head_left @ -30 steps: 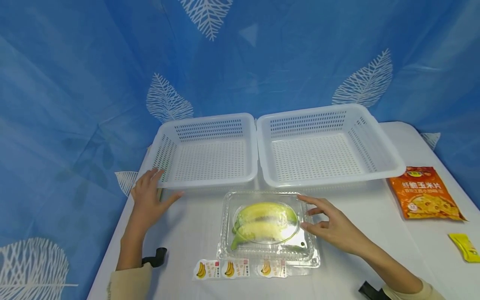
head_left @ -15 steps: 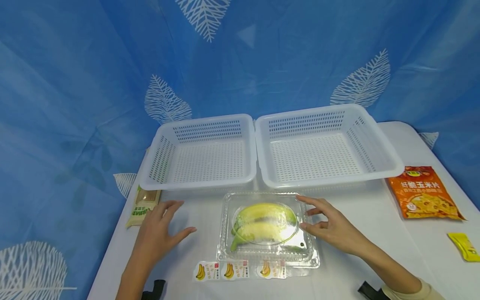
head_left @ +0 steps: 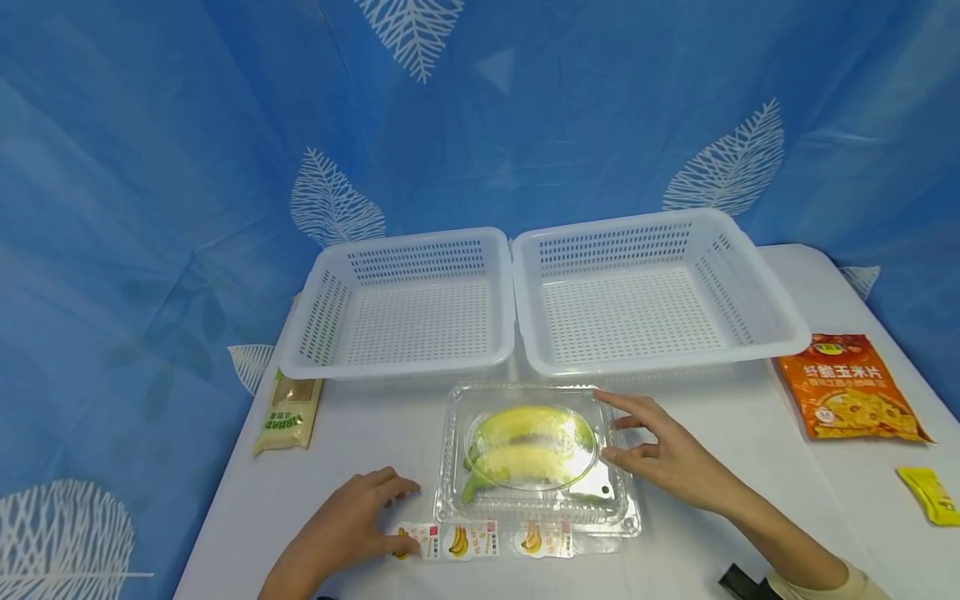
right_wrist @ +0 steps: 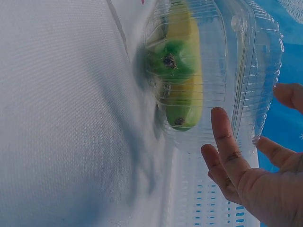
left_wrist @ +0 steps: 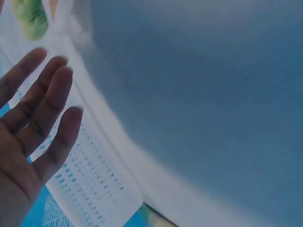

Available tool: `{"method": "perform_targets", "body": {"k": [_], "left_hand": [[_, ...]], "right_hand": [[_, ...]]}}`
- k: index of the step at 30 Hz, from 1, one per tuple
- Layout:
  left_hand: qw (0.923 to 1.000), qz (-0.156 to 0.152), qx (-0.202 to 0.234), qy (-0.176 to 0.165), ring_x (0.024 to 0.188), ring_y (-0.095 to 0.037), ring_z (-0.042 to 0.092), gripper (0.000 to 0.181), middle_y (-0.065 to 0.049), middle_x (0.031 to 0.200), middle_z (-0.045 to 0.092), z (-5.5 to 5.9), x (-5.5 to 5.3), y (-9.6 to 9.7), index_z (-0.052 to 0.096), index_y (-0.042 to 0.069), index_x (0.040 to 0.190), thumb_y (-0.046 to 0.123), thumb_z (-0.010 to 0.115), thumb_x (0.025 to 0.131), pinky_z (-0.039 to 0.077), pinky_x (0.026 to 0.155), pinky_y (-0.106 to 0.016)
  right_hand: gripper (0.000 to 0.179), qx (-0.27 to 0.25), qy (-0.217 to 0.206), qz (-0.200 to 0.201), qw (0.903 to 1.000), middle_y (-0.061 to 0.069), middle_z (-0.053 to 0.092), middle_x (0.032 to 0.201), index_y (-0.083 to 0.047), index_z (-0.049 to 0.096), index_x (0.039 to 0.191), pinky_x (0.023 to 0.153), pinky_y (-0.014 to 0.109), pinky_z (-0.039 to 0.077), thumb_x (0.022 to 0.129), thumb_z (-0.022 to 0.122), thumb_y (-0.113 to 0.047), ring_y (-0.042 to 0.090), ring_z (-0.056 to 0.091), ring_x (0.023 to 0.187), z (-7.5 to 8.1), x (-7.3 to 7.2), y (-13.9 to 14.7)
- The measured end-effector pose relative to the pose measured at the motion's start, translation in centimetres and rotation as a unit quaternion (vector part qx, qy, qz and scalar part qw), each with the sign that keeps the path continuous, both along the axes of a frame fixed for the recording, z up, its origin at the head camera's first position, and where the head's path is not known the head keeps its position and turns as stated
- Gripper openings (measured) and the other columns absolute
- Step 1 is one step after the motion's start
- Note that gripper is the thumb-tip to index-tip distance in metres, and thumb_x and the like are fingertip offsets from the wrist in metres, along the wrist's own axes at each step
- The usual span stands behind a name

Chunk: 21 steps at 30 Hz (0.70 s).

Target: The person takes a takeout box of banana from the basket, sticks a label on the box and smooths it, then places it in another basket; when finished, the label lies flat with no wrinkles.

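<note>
Brought left hand (head_left: 351,523) from near packet (head_left: 288,414) to banana stickers (head_left: 470,540), relaxed, grasping nothing; kept right hand (head_left: 669,458) beside plastic box (head_left: 525,505), likewise unclasped; now flanking box, apparently within reach of both.

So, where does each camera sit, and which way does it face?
Head: head-worn, looking forward and down at clear clamshell; left hand and right hand show.
Left wrist: worn there, facing left hand and a white perforated basket.
Right wrist: worn there, facing clear clamshell and right hand.
Head and right wrist share the bananas.
</note>
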<state>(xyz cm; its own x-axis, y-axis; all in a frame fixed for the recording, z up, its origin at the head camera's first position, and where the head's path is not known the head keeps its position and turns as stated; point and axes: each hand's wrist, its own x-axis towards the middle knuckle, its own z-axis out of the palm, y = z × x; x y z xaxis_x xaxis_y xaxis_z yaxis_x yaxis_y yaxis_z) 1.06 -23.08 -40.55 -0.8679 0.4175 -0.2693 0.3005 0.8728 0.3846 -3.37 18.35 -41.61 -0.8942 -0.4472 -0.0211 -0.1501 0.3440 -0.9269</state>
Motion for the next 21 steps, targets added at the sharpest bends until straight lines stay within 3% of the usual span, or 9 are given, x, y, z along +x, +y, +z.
{"method": "perform_targets", "body": {"k": [5,8,18,21], "left_hand": [[0.9971,-0.015,0.036,-0.066,0.084,0.001,0.052,0.059,0.018,0.094,0.058,-0.8,0.0,0.1,0.07,0.02,0.111,0.053,0.083,0.065,0.051,0.075,-0.026],[0.9949,-0.015,0.043,-0.09,0.083,0.004,0.051,0.054,0.02,0.093,0.056,-1.1,-0.1,0.2,0.071,0.021,0.109,0.05,0.085,0.065,0.052,0.076,-0.025],[0.9929,-0.025,0.045,-0.108,0.077,0.003,0.047,0.032,0.021,0.084,0.054,-1.2,-0.1,0.4,0.068,0.026,0.097,0.031,0.086,0.072,0.046,0.07,-0.025],[0.9883,-0.016,0.073,-0.133,0.075,0.002,0.047,0.026,0.02,0.082,0.055,-1.3,-0.2,0.2,0.068,0.026,0.095,0.026,0.084,0.075,0.044,0.068,-0.024]], "right_hand": [[0.071,-0.012,0.017,0.011,0.9997,0.01,0.035,0.146,-0.021,0.033,0.153,0.081,0.028,0.058,0.092,0.07,-0.017,0.021,0.049,0.12,-0.2,0.1,0.3],[0.072,-0.017,0.028,0.014,0.9994,0.01,0.034,0.146,-0.019,0.033,0.153,0.081,0.029,0.058,0.091,0.07,-0.015,0.012,0.049,0.118,-0.3,0.1,0.4],[0.071,-0.025,0.035,0.018,0.9989,0.013,0.032,0.148,-0.016,0.034,0.152,0.081,0.029,0.058,0.091,0.07,-0.013,0.009,0.048,0.118,-0.4,0.1,0.4],[0.07,-0.026,0.037,0.018,0.9988,0.014,0.031,0.149,-0.016,0.035,0.152,0.081,0.029,0.058,0.091,0.07,-0.012,0.008,0.047,0.118,-0.4,0.1,0.4]]}}
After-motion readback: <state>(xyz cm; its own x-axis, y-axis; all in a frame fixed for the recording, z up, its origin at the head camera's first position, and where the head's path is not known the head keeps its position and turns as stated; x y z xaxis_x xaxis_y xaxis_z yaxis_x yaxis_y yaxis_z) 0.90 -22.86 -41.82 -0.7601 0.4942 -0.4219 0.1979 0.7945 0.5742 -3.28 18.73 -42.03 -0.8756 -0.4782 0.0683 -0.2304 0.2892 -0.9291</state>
